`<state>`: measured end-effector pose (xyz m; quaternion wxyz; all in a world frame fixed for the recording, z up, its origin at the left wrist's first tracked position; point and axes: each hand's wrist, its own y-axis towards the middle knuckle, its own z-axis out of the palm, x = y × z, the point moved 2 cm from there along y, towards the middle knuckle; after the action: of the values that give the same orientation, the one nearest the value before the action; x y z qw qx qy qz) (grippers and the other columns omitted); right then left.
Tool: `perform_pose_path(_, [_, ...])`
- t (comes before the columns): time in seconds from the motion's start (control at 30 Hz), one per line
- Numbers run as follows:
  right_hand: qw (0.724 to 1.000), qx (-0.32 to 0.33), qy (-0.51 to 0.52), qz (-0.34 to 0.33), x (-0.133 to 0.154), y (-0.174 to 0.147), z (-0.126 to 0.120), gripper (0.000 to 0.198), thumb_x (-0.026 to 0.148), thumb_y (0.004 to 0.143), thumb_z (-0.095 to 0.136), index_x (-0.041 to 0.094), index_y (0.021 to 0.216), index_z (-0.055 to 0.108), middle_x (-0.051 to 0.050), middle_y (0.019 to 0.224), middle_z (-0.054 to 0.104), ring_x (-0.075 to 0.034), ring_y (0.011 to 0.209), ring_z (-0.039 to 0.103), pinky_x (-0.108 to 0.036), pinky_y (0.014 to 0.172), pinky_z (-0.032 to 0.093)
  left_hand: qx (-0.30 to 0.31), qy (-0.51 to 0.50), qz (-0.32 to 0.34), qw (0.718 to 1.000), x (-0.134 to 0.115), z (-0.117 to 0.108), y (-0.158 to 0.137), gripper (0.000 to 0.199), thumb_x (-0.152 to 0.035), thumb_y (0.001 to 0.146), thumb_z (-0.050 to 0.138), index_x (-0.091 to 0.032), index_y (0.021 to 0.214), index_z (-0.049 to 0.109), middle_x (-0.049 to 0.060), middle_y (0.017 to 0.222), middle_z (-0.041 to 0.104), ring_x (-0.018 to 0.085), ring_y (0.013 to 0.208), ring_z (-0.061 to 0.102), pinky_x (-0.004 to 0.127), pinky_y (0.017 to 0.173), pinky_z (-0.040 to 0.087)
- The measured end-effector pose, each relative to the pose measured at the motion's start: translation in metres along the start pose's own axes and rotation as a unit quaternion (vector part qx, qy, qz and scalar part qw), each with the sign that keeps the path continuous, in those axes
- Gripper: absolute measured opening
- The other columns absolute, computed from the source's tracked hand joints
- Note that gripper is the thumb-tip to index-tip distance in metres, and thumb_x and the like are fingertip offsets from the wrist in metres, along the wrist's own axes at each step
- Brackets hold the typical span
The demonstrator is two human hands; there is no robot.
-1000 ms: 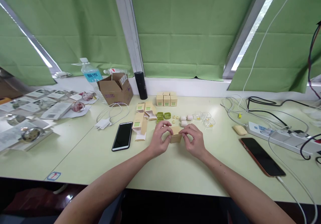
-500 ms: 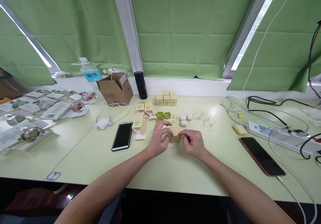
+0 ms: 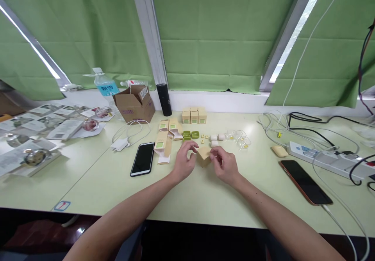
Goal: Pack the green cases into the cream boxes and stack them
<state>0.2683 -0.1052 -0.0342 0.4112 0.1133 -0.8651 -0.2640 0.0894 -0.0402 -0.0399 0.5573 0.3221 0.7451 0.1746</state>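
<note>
A small closed kraft cardboard box (image 3: 203,157) stands on the table between my hands, turned a little with one corner toward me. My right hand (image 3: 225,163) pinches its right corner between thumb and fingertips. On the other side, my left hand (image 3: 184,161) is curved and open beside the box, thumb and fingers apart. Just behind are green square cups (image 3: 195,135), tiny yellow pieces (image 3: 202,141), pinkish-white cylindrical pieces (image 3: 215,144) and clear plastic covers (image 3: 243,142). Unfolded small boxes (image 3: 163,144) with green labels lie to the left.
Several finished-looking small boxes (image 3: 194,116) stand in a row at the back. A phone (image 3: 142,158) and white charger (image 3: 119,144) lie left, near a brown carton (image 3: 134,105). Right are another phone (image 3: 306,182), a power strip (image 3: 325,160) and tangled cables.
The small box has turned slightly, a corner now facing me. My left fingers have come away from it, while my right hand has stayed at its right side.
</note>
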Motion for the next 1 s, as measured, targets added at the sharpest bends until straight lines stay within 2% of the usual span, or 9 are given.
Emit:
perform_pose_path(0.13, [0.998,0.002,-0.045,0.039,-0.001,0.005,-0.002,0.019,0.032,0.093,0.054,0.025,0.111,0.053,-0.001,0.092,0.073,-0.014,0.058,0.065,-0.027,0.055,0.044,0.019,-0.024,-0.013,0.999,-0.003,0.001,0.000,0.031,-0.001,0.077,0.047,-0.021,0.097,0.059,0.001,0.093,0.060,0.014,0.078,0.064,0.032,0.080,0.053])
perform_pose_path(0.27, [0.997,0.013,-0.071,0.033,-0.002,0.006,-0.002,0.034,0.033,0.089,0.059,0.025,0.121,0.051,-0.006,0.113,0.074,-0.019,0.071,0.070,-0.031,0.060,0.048,0.053,-0.092,-0.032,0.994,-0.007,0.003,-0.001,0.026,-0.002,0.077,0.048,-0.020,0.093,0.058,0.002,0.090,0.060,0.014,0.076,0.068,0.030,0.074,0.056])
perform_pose_path(0.43, [0.992,0.043,-0.113,0.031,-0.004,0.005,0.002,0.053,0.034,0.083,0.067,0.024,0.131,0.049,-0.008,0.110,0.073,-0.024,0.080,0.070,-0.035,0.064,0.051,0.103,-0.164,-0.060,0.979,-0.010,0.005,-0.005,0.020,-0.005,0.079,0.049,-0.019,0.089,0.059,0.002,0.084,0.064,0.015,0.075,0.070,0.030,0.073,0.059])
perform_pose_path(0.5, [0.991,0.054,-0.116,0.037,-0.005,0.005,0.004,0.055,0.034,0.084,0.068,0.024,0.134,0.048,-0.008,0.109,0.072,-0.025,0.085,0.070,-0.036,0.066,0.051,0.092,-0.152,-0.048,0.983,-0.010,0.003,-0.006,0.018,-0.006,0.079,0.050,-0.019,0.085,0.061,0.002,0.079,0.065,0.014,0.072,0.068,0.028,0.069,0.057])
perform_pose_path(0.6, [0.991,0.059,-0.115,0.040,-0.004,0.004,0.007,0.056,0.035,0.086,0.068,0.024,0.136,0.045,-0.008,0.111,0.070,-0.024,0.086,0.069,-0.036,0.065,0.052,0.038,-0.136,-0.047,0.989,-0.008,0.000,-0.004,0.014,-0.009,0.082,0.050,-0.019,0.081,0.060,0.001,0.072,0.063,0.013,0.065,0.064,0.026,0.061,0.052])
perform_pose_path(0.7, [0.991,0.057,-0.115,0.030,-0.004,0.003,0.008,0.059,0.031,0.084,0.069,0.025,0.137,0.044,-0.010,0.128,0.063,-0.023,0.089,0.068,-0.035,0.063,0.052,-0.013,-0.152,-0.066,0.986,-0.004,-0.002,-0.002,0.012,-0.012,0.085,0.050,-0.020,0.082,0.059,-0.001,0.069,0.061,0.012,0.060,0.061,0.026,0.058,0.050])
perform_pose_path(0.8, [0.992,0.062,-0.109,0.035,-0.008,0.003,0.011,0.064,0.030,0.083,0.071,0.025,0.139,0.041,-0.012,0.134,0.058,-0.023,0.092,0.066,-0.034,0.061,0.051,-0.024,-0.176,-0.085,0.980,-0.002,-0.002,-0.001,0.010,-0.014,0.085,0.050,-0.020,0.082,0.058,-0.002,0.070,0.060,0.010,0.056,0.058,0.024,0.055,0.048])
perform_pose_path(1.0, [0.995,0.049,-0.064,0.067,-0.018,0.010,0.018,0.066,0.021,0.077,0.072,0.026,0.137,0.044,-0.010,0.122,0.063,-0.022,0.089,0.064,-0.037,0.073,0.054,-0.029,-0.191,-0.109,0.975,0.000,0.001,-0.003,0.009,-0.014,0.084,0.050,-0.019,0.083,0.058,-0.002,0.072,0.061,0.008,0.054,0.057,0.023,0.053,0.045])
